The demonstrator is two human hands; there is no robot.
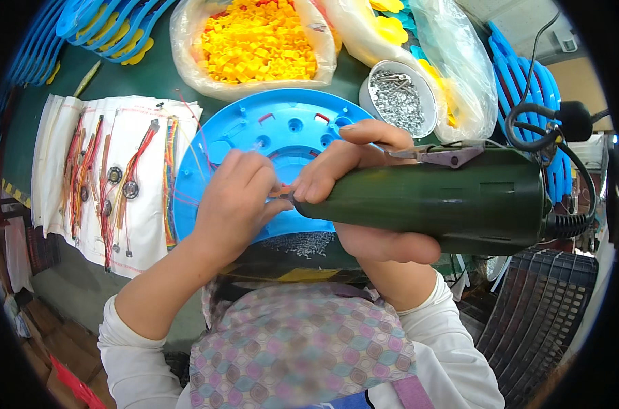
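Observation:
My right hand (354, 160) is wrapped round a dark green electric screwdriver (453, 198), held nearly level with its nose pointing left. The nose is over a round blue plastic part (292, 102) lying in front of me. Close to the tool's tip, my left hand (234, 198) has its fingers pinched together. Between them is something small and orange-red that I cannot make out. Thin red wires (187, 198) lie across the blue part's left side, by my left hand. Both hands hide the middle of the blue part.
Left, wire bundles and small round speakers (130, 189) lie on a white sheet (146, 245). Behind stand a bag of yellow pieces (255, 41) and a white bowl (365, 102) of screws. Stacked blue parts (118, 20) stand far left. Loose screws (303, 243) lie along the near edge.

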